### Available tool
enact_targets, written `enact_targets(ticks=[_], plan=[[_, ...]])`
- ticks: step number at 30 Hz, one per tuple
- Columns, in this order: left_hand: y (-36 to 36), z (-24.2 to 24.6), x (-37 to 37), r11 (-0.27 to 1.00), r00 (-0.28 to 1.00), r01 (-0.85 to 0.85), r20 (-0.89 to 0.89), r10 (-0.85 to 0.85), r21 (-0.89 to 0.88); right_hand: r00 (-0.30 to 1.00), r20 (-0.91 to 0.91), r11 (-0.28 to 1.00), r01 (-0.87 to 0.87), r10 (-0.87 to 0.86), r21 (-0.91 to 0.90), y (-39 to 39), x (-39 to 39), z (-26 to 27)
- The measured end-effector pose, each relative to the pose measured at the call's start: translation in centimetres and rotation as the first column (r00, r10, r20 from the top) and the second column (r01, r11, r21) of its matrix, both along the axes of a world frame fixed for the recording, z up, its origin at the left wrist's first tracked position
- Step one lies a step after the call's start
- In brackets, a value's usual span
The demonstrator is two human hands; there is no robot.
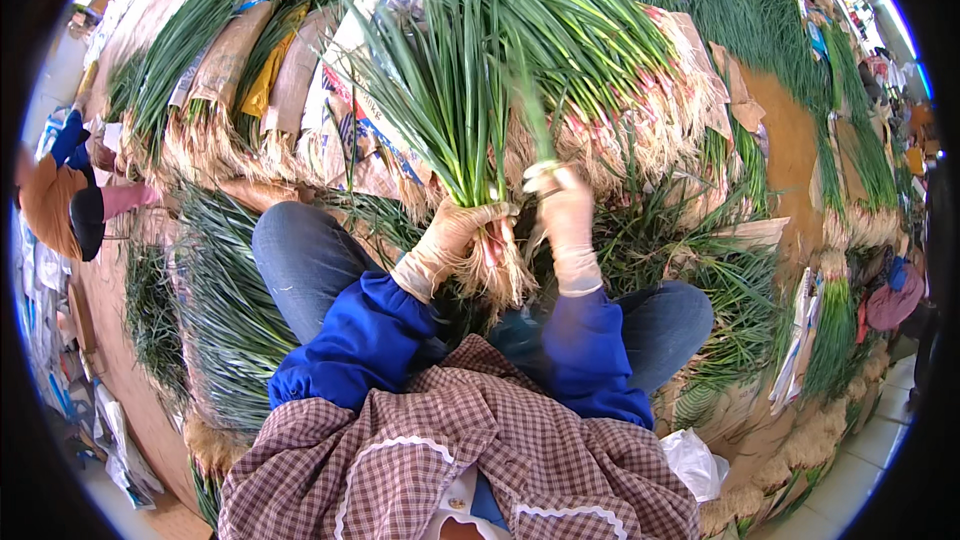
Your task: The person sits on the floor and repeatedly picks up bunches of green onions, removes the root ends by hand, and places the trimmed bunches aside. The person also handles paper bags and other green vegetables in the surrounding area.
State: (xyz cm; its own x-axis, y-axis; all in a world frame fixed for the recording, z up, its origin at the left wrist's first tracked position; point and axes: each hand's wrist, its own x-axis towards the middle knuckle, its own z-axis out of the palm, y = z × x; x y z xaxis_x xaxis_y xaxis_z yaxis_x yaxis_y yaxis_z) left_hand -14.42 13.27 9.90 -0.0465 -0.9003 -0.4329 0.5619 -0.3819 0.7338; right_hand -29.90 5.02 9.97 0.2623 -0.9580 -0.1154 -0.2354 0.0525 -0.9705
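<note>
My left hand [448, 240], in a pale glove, is closed around a bunch of green onions [469, 120] just above their roots. The green leaves fan upward and the pale roots hang below the fist. Close on the right, my right hand [564, 214], gloved too and a little blurred, holds a few green stalks [536, 109] by their white ends. A large pile of green onions [592, 37] with pinkish stems and stringy roots lies beyond both hands.
Paper-wrapped bundles [225, 56] lie at the upper left. Loose green leaves [232, 300] lie beside my left knee, with more leafy stalks [731, 315] beyond my right knee. A white plastic bag [694, 463] sits at the lower right. Other people [56, 202] are at both sides.
</note>
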Motion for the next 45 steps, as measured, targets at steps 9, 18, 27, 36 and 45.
enact_targets(ticks=[9, 18, 27, 36, 45], plan=[[1.6, -0.4, 0.2, 0.993, 0.993, -0.067, -0.092, 0.076, 0.101, 0.984, -0.167, 0.997, -0.076, 0.069, -0.034, 2.4, 3.2, -1.7], [0.9, 0.0, -0.4, 0.997, 0.986, -0.058, -0.156, 0.064, 0.041, 0.922, 0.11, 0.925, 0.356, -0.37, 0.128, 4.1, 3.2, -3.3], [1.1, 3.5, 2.2, 0.993, 0.985, 0.12, -0.126, -0.117, 0.019, 0.866, 0.299, 0.849, 0.228, -0.401, 0.477, 5.3, 1.8, 1.4], [1.0, 2.4, 1.9, 0.993, 0.993, 0.114, 0.008, -0.114, -0.024, 0.935, 0.111, 0.939, 0.342, -0.338, -0.028, 3.4, 4.0, -1.3], [3.5, 8.0, 4.1, 0.964, 0.95, 0.252, -0.213, -0.23, 0.085, 0.191, -0.825, 0.685, -0.669, 0.532, 0.287, -2.6, -3.1, -2.0]])
